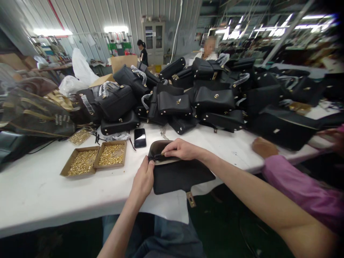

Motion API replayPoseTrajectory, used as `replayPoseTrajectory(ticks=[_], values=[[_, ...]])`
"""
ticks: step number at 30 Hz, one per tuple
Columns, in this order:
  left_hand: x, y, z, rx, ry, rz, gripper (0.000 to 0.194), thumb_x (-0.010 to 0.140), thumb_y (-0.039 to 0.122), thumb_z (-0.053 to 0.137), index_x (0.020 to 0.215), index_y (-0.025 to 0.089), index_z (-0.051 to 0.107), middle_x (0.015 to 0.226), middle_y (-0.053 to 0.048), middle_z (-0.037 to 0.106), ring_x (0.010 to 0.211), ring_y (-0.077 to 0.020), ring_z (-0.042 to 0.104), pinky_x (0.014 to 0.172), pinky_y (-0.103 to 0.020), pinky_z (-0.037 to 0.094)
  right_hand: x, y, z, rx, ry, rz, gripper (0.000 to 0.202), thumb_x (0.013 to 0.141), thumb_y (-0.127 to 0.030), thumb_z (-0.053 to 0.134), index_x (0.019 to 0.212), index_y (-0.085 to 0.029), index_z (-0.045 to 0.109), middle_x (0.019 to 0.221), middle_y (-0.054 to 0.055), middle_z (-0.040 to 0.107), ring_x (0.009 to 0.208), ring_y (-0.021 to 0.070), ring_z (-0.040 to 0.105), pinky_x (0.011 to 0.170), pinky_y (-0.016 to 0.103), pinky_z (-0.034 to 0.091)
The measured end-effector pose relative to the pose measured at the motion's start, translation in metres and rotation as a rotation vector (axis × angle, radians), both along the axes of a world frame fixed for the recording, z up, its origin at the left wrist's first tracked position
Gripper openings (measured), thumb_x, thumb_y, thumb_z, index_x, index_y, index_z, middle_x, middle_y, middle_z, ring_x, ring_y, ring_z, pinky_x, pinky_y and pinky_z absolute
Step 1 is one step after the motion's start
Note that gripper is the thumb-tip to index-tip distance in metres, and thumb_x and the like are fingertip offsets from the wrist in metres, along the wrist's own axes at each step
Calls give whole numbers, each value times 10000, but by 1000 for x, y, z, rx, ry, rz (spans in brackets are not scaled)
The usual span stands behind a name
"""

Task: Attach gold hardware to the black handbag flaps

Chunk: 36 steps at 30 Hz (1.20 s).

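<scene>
A black handbag (182,175) lies open at the table's front edge, its flap toward me and a gold clasp plate (191,199) hanging from the flap. My left hand (143,177) grips the bag's left side, thumb on top near the opening. At the bag's mouth, my right hand (180,149) is closed in a pinch on a small gold piece (162,154), mostly hidden by the fingers. Left of the bag, two shallow cardboard boxes (125,154) hold many small gold metal pieces.
Black handbags (174,103) are piled across the table's back. A phone (140,138) lies behind my left hand, and a clear bag of gold pieces (80,136) at the left. Another person's pink sleeve (301,181) and hand (264,147) are at the right.
</scene>
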State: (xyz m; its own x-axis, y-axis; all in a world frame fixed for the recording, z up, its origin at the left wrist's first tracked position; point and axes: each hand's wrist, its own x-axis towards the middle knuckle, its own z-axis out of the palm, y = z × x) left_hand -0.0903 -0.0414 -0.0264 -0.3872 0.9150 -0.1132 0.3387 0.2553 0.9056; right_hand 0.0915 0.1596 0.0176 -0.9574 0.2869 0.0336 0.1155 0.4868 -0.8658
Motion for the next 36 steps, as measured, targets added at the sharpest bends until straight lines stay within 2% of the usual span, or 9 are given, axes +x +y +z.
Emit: replayPoseTrajectory(ticks=[7, 11, 15, 19, 24, 27, 29, 32, 36], values=[[-4, 0, 1, -49, 45, 0, 632, 1126, 546, 361, 1606, 167, 519, 1729, -207, 510, 1652, -348, 434, 1363, -488, 297, -3, 4, 3, 43, -13, 5, 325, 1046, -454, 739, 1220, -221, 884, 1128, 43, 865, 1004, 240, 785, 917, 305, 578], [-5, 1, -4, -28, 21, 22, 600, 1123, 534, 379, 1575, 180, 553, 1738, -199, 501, 1663, -349, 418, 1374, -491, 281, -6, -8, 9, 109, -6, -2, 293, 1062, -413, 728, 1242, -238, 879, 1176, 43, 862, 1053, 248, 798, 951, 314, 593], [-10, 5, -10, 23, -31, 18, 645, 1127, 534, 370, 1626, 149, 506, 1757, -196, 474, 1667, -323, 417, 1392, -475, 273, -11, -35, 11, 390, 63, -63, 253, 1109, -316, 673, 1268, -272, 865, 1221, 39, 852, 1092, 246, 798, 1024, 353, 584], [-17, 0, -13, 66, -105, -42, 742, 1112, 580, 413, 1687, 112, 441, 1804, -178, 391, 1708, -291, 342, 1427, -456, 219, -18, -56, 6, 761, 60, -120, 314, 1117, -183, 592, 1317, -221, 831, 1298, 90, 828, 1185, 297, 781, 1089, 456, 568], [-18, -8, -14, 68, -146, -30, 823, 1104, 613, 423, 1717, 66, 375, 1831, -200, 303, 1737, -303, 261, 1445, -479, 159, -24, -65, 3, 982, 35, -89, 392, 1119, -113, 544, 1454, -188, 733, 1350, 125, 802, 1174, 298, 772, 1018, 452, 574], [-14, -7, -12, 85, -137, -14, 770, 1117, 584, 390, 1684, 65, 427, 1802, -225, 371, 1716, -310, 321, 1432, -478, 204, -27, -74, 3, 1004, 51, -43, 305, 1154, -208, 564, 1390, -163, 752, 1274, 143, 820, 1116, 297, 778, 987, 444, 564], [-12, -5, -10, 88, -133, -11, 741, 1117, 572, 389, 1646, 59, 469, 1771, -252, 419, 1694, -331, 368, 1418, -493, 231, -29, -80, 3, 999, 49, -65, 290, 1164, -248, 565, 1348, -143, 764, 1218, 151, 829, 1076, 299, 780, 944, 438, 567], [-12, -1, -5, 91, -133, -22, 677, 1118, 564, 389, 1579, 90, 532, 1727, -252, 492, 1653, -344, 438, 1394, -490, 272, -33, -85, 2, 967, 31, -140, 295, 1166, -249, 550, 1302, -134, 786, 1198, 149, 833, 1049, 294, 781, 926, 423, 581], [-13, -2, 1, 90, -119, -30, 582, 1116, 526, 387, 1501, 130, 572, 1648, -234, 588, 1564, -335, 547, 1341, -459, 350, -38, -83, 2, 817, 47, -209, 285, 1133, -206, 587, 1303, -202, 815, 1257, 96, 832, 1142, 283, 778, 1005, 406, 601]])
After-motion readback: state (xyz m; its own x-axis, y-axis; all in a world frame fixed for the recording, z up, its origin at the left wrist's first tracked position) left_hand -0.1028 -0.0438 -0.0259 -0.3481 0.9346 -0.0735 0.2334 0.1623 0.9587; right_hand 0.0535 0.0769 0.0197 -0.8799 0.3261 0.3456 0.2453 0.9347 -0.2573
